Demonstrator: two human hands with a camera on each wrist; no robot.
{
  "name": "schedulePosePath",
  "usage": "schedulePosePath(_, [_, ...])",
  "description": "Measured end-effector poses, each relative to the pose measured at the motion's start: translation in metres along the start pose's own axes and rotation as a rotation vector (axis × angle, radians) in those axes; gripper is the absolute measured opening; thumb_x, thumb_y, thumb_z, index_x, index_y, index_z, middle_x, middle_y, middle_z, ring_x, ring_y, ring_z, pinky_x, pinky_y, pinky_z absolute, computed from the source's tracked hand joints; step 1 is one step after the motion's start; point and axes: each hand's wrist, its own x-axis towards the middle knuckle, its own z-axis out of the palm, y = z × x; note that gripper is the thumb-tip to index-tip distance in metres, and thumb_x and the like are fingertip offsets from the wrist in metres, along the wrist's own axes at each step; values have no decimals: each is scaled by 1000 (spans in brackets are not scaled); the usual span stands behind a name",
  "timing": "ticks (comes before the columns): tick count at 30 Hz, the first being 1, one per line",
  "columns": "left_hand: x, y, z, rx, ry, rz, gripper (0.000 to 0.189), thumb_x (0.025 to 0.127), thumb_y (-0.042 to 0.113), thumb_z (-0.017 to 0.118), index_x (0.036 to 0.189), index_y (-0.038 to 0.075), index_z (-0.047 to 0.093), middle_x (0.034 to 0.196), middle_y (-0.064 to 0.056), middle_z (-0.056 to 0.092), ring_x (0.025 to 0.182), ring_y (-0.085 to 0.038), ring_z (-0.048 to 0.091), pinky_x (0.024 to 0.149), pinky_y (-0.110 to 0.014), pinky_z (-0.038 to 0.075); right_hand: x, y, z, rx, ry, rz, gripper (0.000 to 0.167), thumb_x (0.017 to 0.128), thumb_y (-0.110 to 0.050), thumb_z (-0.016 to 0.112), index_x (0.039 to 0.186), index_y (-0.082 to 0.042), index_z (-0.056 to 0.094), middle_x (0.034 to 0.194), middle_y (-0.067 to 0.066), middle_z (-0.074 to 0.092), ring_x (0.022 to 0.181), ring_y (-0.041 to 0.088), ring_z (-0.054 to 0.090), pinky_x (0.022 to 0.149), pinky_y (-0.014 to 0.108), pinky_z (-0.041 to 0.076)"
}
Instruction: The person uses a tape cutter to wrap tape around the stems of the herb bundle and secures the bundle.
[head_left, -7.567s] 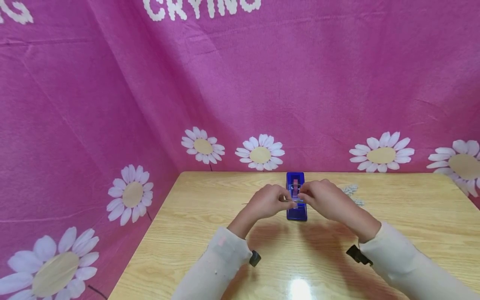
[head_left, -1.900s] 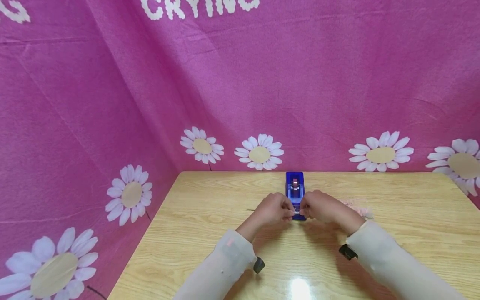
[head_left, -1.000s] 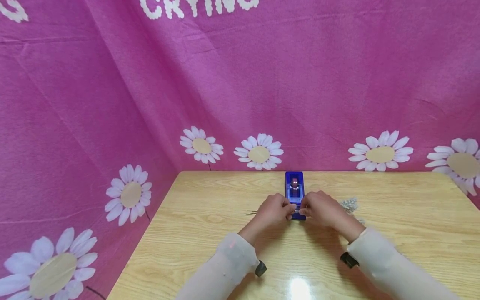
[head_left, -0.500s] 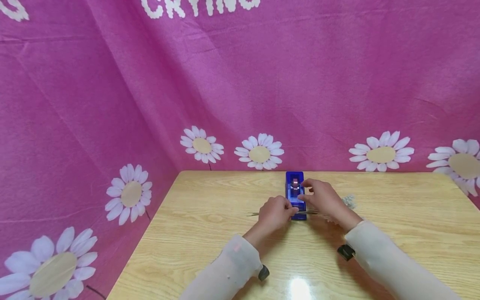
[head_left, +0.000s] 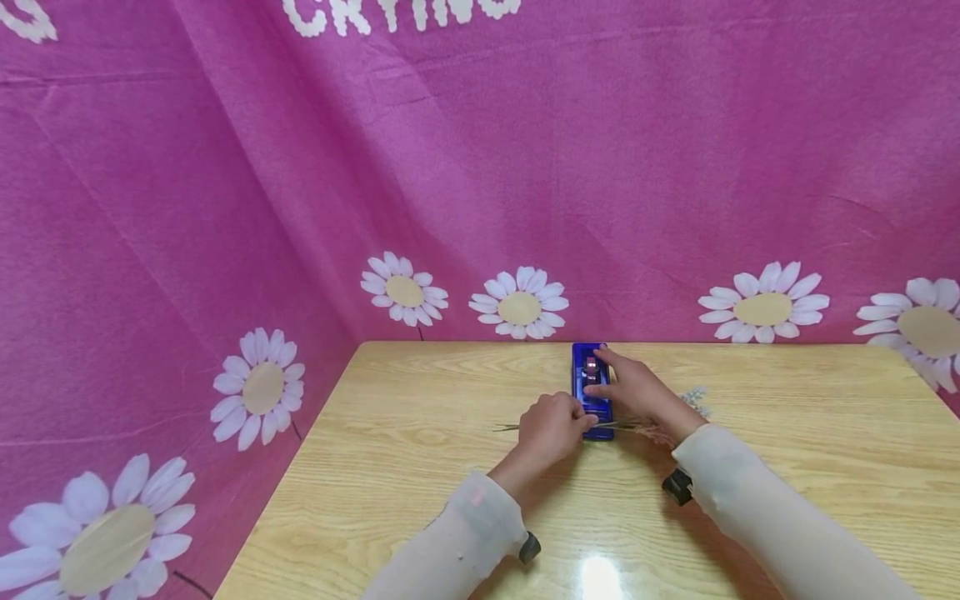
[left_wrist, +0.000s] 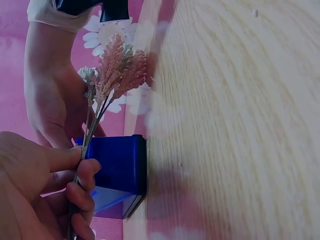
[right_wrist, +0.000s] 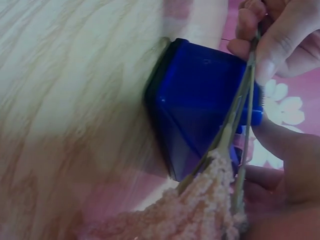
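Observation:
A small bunch of artificial flowers [left_wrist: 117, 72], with pink and pale plumes on thin stems, is held by my left hand [head_left: 551, 425]. In the left wrist view its thumb and fingers pinch the stems [left_wrist: 92, 127], which cross over the near end of a blue tape dispenser [head_left: 596, 417]. My right hand [head_left: 637, 387] reaches over the dispenser from the right, thumb and index finger spread apart above the tape roll [head_left: 592, 365]. In the right wrist view, its thumb lies along the dispenser's upper edge, while its other fingers are partly hidden behind the stems and plumes.
The dispenser stands near the back edge of the light wooden table [head_left: 420, 475]. Behind and to the left hangs a pink cloth [head_left: 600, 167] printed with white daisies. A black strap [head_left: 678, 487] sits at the right sleeve.
Both hands were together at the dispenser's near end; the right hand has let go there and moved back over the tape roll, spreading its fingers. The left hand stays on the stems.

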Motion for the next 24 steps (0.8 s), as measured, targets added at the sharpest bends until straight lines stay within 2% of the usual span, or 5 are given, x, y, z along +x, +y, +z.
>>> schedulePosePath(5, [0,0,1,15,15,4,38,94,41,75,62,24,65,58,11,54,55,-9,49,49,-29,37,1,4,2,-23,13,-20,76,97,-24,73,153,11,36,161,34,23,144,55,31,115,65,30])
schedulePosePath(13, [-1,0,1,50,26,29,43,95,41,74,59,24,59,56,10,50,55,-9,48,50,-29,36,1,5,2,-34,19,-7,75,97,-24,74,153,10,37,162,32,24,144,54,32,115,64,31])
schedulePosePath(24, [1,0,2,167,35,76,36,97,43,71,66,26,64,60,11,54,58,-10,50,51,-30,38,2,5,2,-44,12,6,76,97,-24,74,153,10,36,162,31,23,144,54,34,114,64,32])
